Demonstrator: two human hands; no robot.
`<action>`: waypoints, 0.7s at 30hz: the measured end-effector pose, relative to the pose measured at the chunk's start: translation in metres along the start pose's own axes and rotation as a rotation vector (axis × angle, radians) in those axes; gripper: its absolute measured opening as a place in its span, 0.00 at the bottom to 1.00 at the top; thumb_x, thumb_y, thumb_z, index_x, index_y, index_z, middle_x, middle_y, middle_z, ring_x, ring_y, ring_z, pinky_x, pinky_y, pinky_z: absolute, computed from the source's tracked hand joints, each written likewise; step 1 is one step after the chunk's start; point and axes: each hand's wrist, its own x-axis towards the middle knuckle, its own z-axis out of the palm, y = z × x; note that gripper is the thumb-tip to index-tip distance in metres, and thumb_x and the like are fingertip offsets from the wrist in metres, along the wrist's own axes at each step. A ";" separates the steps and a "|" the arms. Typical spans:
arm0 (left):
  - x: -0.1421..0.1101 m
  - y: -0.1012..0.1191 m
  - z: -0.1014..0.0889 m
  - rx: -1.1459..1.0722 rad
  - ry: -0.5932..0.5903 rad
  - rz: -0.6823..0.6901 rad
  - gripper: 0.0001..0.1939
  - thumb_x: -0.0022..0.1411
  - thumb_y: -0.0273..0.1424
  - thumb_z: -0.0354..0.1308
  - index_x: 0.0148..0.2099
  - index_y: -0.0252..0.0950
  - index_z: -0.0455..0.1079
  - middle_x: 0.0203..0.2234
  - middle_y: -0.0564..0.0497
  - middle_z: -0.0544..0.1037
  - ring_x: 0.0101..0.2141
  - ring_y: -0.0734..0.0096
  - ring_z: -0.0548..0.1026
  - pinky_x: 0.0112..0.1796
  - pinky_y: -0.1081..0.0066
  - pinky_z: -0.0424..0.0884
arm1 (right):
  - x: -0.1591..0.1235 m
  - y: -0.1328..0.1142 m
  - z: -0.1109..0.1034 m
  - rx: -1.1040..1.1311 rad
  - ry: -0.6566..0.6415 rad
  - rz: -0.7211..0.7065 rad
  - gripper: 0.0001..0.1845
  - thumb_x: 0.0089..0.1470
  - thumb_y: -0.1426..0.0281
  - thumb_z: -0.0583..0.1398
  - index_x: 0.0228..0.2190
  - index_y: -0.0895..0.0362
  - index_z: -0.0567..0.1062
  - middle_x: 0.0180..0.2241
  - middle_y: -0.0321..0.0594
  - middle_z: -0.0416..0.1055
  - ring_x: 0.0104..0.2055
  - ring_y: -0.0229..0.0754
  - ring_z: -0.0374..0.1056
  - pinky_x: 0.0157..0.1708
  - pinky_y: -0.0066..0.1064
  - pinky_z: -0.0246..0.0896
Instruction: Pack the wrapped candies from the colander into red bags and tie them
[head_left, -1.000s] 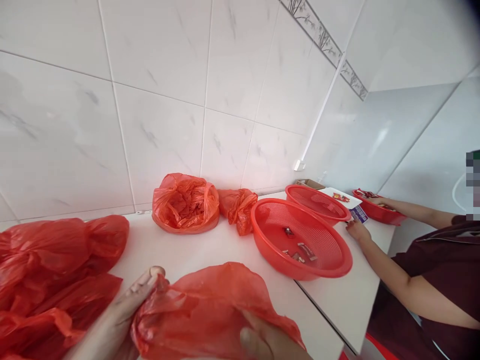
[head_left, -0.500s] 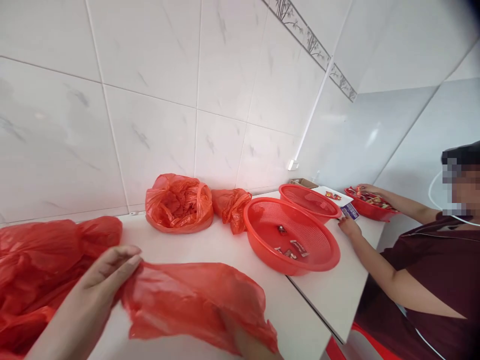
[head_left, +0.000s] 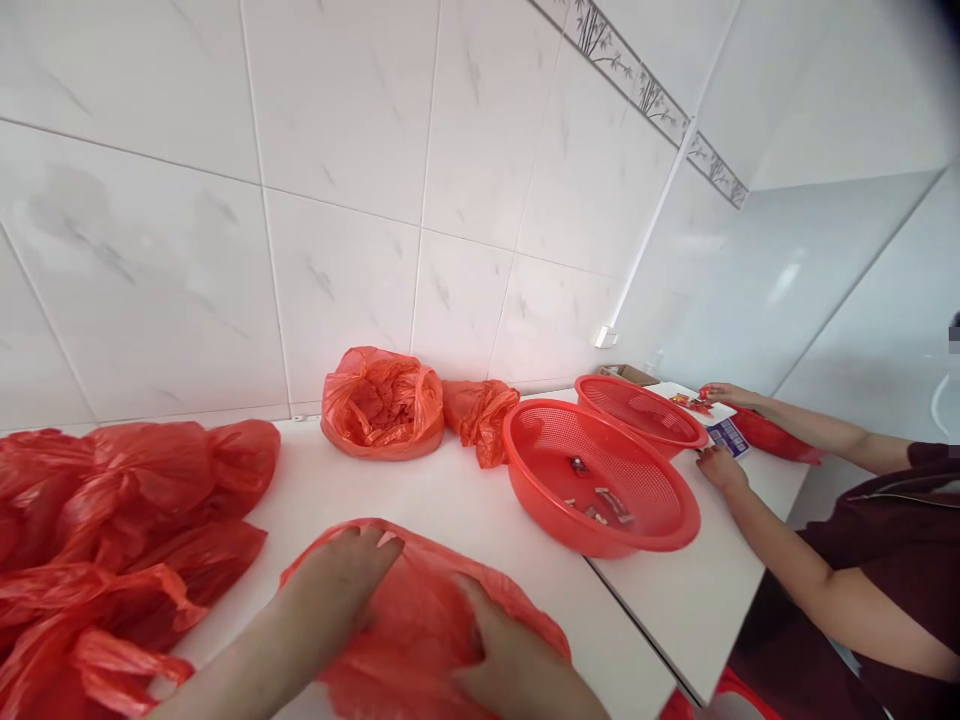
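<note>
A crumpled red plastic bag (head_left: 420, 620) lies on the white counter (head_left: 420, 495) right in front of me. My left hand (head_left: 341, 585) rests on its left side, fingers curled and pressing into the plastic. My right hand (head_left: 510, 660) lies on its right side with the fingers bent down onto the bag. Both hands grip the bag from above.
A heap of red bags (head_left: 112, 540) fills the left. An open red bag (head_left: 382, 405) and a smaller one (head_left: 480, 415) sit by the wall. A red basket (head_left: 679, 520) holds a few wrapped sweets; a second basket (head_left: 641, 410) stands behind. A seated person's hand (head_left: 720, 468) rests on the right.
My hands have come together on top of the bag, bunching it into a mound. My left hand moved right from the bag's stretched edge. The view shifted a little.
</note>
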 end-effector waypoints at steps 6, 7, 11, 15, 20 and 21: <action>-0.018 -0.029 0.002 0.158 -0.126 0.080 0.38 0.45 0.15 0.49 0.58 0.44 0.65 0.54 0.47 0.72 0.55 0.57 0.68 0.53 0.57 0.64 | 0.049 0.041 -0.039 0.504 -0.098 -0.025 0.38 0.55 0.58 0.57 0.62 0.56 0.52 0.36 0.37 0.70 0.33 0.38 0.70 0.39 0.32 0.63; -0.021 -0.029 0.003 0.144 -0.111 0.092 0.36 0.46 0.15 0.48 0.57 0.44 0.66 0.53 0.46 0.72 0.55 0.56 0.68 0.53 0.57 0.64 | 0.051 0.043 -0.041 0.491 -0.032 -0.005 0.37 0.56 0.57 0.55 0.62 0.57 0.52 0.38 0.38 0.69 0.32 0.37 0.69 0.39 0.32 0.63; -0.024 -0.016 0.000 0.004 -0.029 0.249 0.29 0.48 0.17 0.51 0.52 0.43 0.69 0.48 0.47 0.76 0.47 0.58 0.74 0.46 0.63 0.69 | 0.047 0.020 -0.034 0.235 0.249 -0.062 0.25 0.56 0.62 0.53 0.55 0.54 0.63 0.41 0.39 0.67 0.37 0.40 0.68 0.42 0.34 0.63; -0.017 0.005 -0.005 -0.039 0.031 0.411 0.18 0.56 0.18 0.48 0.42 0.41 0.73 0.35 0.48 0.79 0.36 0.63 0.76 0.38 0.68 0.70 | 0.034 -0.013 -0.007 -0.130 0.388 -0.301 0.15 0.55 0.68 0.54 0.44 0.51 0.71 0.42 0.40 0.70 0.42 0.43 0.66 0.43 0.33 0.63; 0.003 0.004 0.003 0.100 -0.033 0.449 0.14 0.53 0.18 0.52 0.33 0.40 0.75 0.50 0.47 0.75 0.56 0.49 0.66 0.53 0.52 0.63 | 0.046 0.020 0.052 -0.538 0.296 -0.655 0.12 0.43 0.59 0.66 0.28 0.53 0.76 0.33 0.38 0.73 0.34 0.45 0.68 0.35 0.34 0.65; 0.008 0.000 0.005 0.124 -0.061 0.407 0.15 0.52 0.19 0.53 0.35 0.41 0.76 0.53 0.47 0.73 0.59 0.44 0.62 0.54 0.47 0.61 | 0.050 0.034 0.062 -0.601 0.322 -0.692 0.10 0.44 0.60 0.66 0.25 0.53 0.75 0.30 0.37 0.73 0.32 0.44 0.68 0.34 0.34 0.65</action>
